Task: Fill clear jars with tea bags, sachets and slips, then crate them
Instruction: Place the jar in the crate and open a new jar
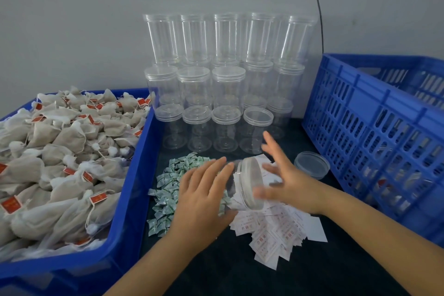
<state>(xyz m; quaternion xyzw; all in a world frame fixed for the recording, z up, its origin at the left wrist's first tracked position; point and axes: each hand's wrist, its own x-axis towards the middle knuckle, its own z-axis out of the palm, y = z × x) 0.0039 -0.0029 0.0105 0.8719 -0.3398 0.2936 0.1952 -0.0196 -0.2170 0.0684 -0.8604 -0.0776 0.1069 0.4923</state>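
A clear jar (249, 185) lies tilted on its side above the dark table, its lidded end facing right. My left hand (201, 194) holds the jar's body from above, fingers draped over it. My right hand (286, 180) is blurred, fingers spread, its palm close to the jar's lid. Under the hands lie a heap of green-and-white sachets (165, 190) and a heap of white slips with red print (271, 230). Cloth tea bags with red tags (60, 151) fill a blue bin (134, 199) on the left. The jar's contents cannot be made out.
Empty clear jars (225, 84) stand stacked in three tiers against the wall; one front jar (258, 127) has no lid. A loose lid (312, 166) lies by the blue slotted crate (374, 132) on the right, which holds some jars.
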